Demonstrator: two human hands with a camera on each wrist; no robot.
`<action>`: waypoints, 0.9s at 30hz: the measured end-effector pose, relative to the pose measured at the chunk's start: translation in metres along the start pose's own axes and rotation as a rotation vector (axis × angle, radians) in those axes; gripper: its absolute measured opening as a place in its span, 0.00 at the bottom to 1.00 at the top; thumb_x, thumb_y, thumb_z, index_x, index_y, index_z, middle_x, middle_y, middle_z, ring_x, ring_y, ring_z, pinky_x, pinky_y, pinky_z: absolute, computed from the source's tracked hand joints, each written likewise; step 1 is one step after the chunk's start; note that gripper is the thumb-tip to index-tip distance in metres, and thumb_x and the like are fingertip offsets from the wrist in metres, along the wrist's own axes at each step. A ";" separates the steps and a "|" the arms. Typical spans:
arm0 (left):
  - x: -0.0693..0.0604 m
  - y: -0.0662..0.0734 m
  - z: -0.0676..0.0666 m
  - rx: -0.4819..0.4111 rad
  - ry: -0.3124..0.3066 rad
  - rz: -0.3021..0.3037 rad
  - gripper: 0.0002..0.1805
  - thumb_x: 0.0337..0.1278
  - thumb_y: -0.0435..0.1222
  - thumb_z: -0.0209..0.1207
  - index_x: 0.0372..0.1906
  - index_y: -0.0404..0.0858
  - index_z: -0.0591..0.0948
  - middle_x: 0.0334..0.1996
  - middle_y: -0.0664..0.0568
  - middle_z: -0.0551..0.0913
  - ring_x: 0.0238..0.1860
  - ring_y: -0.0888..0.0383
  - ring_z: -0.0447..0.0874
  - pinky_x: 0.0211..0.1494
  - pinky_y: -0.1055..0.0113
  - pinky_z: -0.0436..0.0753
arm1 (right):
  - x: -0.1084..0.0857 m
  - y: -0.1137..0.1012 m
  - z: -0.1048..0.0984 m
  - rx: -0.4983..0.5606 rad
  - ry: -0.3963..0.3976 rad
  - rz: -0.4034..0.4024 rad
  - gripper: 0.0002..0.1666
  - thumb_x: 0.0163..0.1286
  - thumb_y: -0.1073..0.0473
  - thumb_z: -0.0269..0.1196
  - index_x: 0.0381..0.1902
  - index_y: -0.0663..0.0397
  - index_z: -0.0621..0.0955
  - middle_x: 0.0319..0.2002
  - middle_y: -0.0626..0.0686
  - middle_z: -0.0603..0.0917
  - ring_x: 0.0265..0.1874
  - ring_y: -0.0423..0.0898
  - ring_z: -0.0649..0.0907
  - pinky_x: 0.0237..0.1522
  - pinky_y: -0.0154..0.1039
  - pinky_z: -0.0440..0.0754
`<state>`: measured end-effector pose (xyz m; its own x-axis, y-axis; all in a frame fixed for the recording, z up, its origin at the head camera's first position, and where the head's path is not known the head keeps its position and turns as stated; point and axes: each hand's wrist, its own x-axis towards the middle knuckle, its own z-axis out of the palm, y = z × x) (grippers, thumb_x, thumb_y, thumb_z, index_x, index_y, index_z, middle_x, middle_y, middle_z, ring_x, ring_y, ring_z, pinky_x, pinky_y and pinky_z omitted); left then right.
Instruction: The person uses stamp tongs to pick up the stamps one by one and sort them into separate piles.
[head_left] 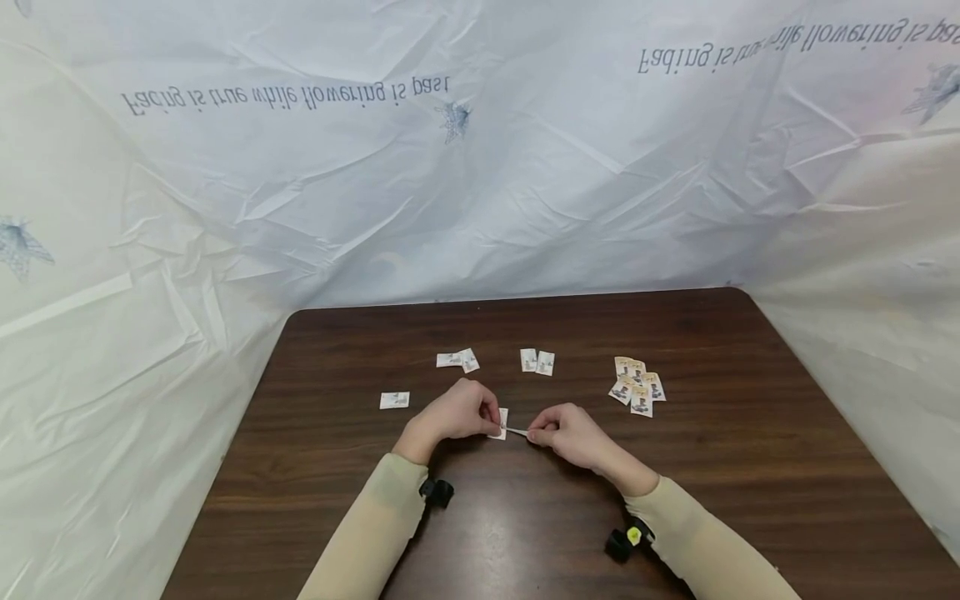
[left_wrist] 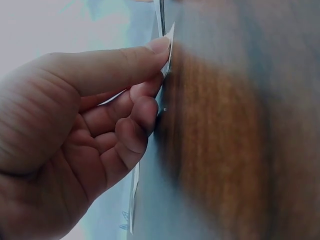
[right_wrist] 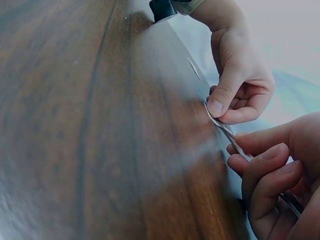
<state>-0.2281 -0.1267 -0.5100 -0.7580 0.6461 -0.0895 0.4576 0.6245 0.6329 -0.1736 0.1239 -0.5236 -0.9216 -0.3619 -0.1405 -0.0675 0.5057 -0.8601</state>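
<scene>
Near the middle of the table, my left hand [head_left: 463,410] pinches a small white printed paper piece [head_left: 503,414] between thumb and fingers. In the left wrist view the paper [left_wrist: 171,36] stands edge-on at the thumb tip, its print hidden. My right hand [head_left: 573,435] grips slim metal tweezers [head_left: 517,431], pointing left. Their tips meet the paper close to the left fingertips. The right wrist view shows the metal tweezers [right_wrist: 242,150] running between the right thumb and fingers, with a dark rear end under the palm. Whether the tips grasp the paper I cannot tell.
On the brown wooden table [head_left: 487,533] lie a single paper piece [head_left: 394,400] at left, a touching pair [head_left: 450,360] behind the left hand, another pair [head_left: 545,363] further right, and an overlapping cluster of several yellowish pieces [head_left: 636,387]. White printed sheeting [head_left: 480,208] hangs around the table.
</scene>
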 end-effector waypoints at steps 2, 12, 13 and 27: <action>0.000 0.000 -0.001 0.013 0.011 0.018 0.11 0.61 0.35 0.77 0.26 0.51 0.87 0.23 0.66 0.83 0.25 0.67 0.80 0.35 0.69 0.81 | 0.001 0.000 -0.003 0.016 0.001 0.004 0.06 0.73 0.59 0.70 0.37 0.56 0.91 0.22 0.49 0.82 0.18 0.39 0.73 0.23 0.34 0.69; -0.003 0.001 -0.010 0.011 0.103 0.045 0.10 0.62 0.36 0.77 0.29 0.50 0.87 0.24 0.66 0.83 0.27 0.66 0.81 0.37 0.67 0.82 | 0.010 0.011 -0.035 0.084 0.085 0.062 0.10 0.76 0.59 0.68 0.42 0.61 0.91 0.25 0.51 0.82 0.19 0.42 0.73 0.24 0.37 0.71; -0.003 0.001 -0.010 0.010 0.106 0.044 0.09 0.62 0.36 0.77 0.29 0.49 0.87 0.24 0.66 0.83 0.27 0.66 0.81 0.37 0.67 0.82 | 0.011 0.012 -0.039 0.086 0.093 0.071 0.11 0.77 0.58 0.68 0.43 0.61 0.91 0.27 0.52 0.83 0.20 0.43 0.73 0.24 0.38 0.71; -0.006 -0.008 -0.017 -0.005 0.174 0.049 0.04 0.63 0.34 0.75 0.35 0.45 0.91 0.27 0.64 0.84 0.30 0.67 0.81 0.38 0.66 0.83 | 0.031 0.019 -0.064 0.034 0.145 0.117 0.12 0.78 0.59 0.65 0.45 0.63 0.91 0.35 0.54 0.85 0.27 0.47 0.77 0.31 0.43 0.75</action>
<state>-0.2352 -0.1430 -0.5010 -0.8041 0.5896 0.0761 0.4940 0.5914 0.6373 -0.2280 0.1722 -0.5131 -0.9679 -0.1845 -0.1709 0.0543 0.5103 -0.8583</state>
